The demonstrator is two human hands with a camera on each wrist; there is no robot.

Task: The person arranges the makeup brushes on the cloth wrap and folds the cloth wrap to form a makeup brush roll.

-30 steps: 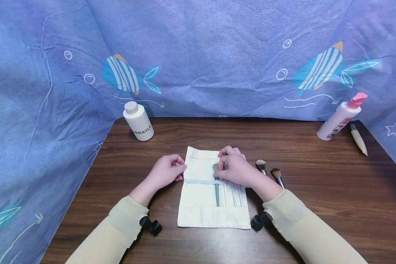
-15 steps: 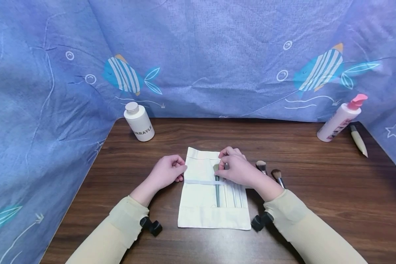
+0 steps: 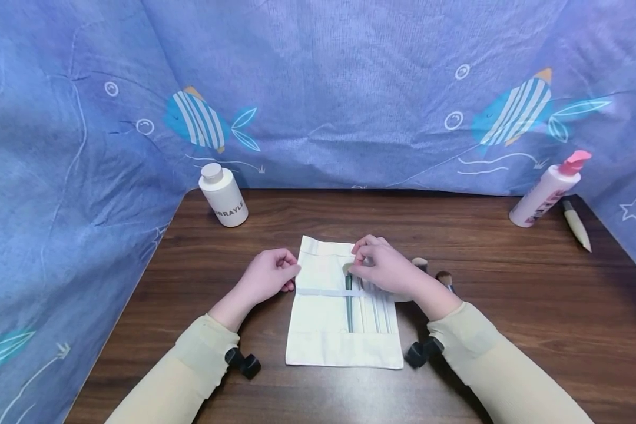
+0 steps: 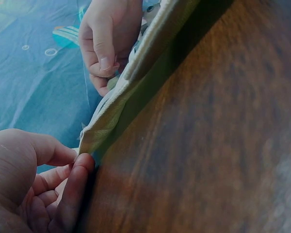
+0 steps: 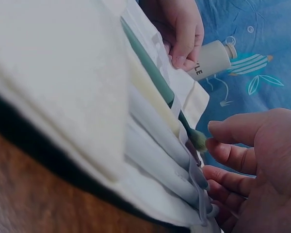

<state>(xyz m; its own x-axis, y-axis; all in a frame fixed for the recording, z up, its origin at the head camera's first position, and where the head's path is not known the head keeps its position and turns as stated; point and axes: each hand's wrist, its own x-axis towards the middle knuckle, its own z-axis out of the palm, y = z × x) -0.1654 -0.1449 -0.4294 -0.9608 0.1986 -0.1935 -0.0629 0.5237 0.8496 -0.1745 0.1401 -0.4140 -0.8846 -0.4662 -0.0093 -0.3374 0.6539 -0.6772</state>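
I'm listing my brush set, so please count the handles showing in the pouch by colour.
Green handle: 1
Cream handle: 1
White handles: 2
Total showing in the pouch: 4

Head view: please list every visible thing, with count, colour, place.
brush roll: one, white, grey strap, centre
tucked brushes: four seen, green, cream, grey, in roll
loose brushes: two, mostly dark, right of roll
bottle: one, white, back left
pump bottle: one, white, pink, back right
tapered item: one, beige, right edge
table: one, brown, below
backdrop: one, blue, behind
left hand: one, roll's edge
right hand: one, over roll
sleeves: two, beige, forearms
wrist devices: two, black, wrists
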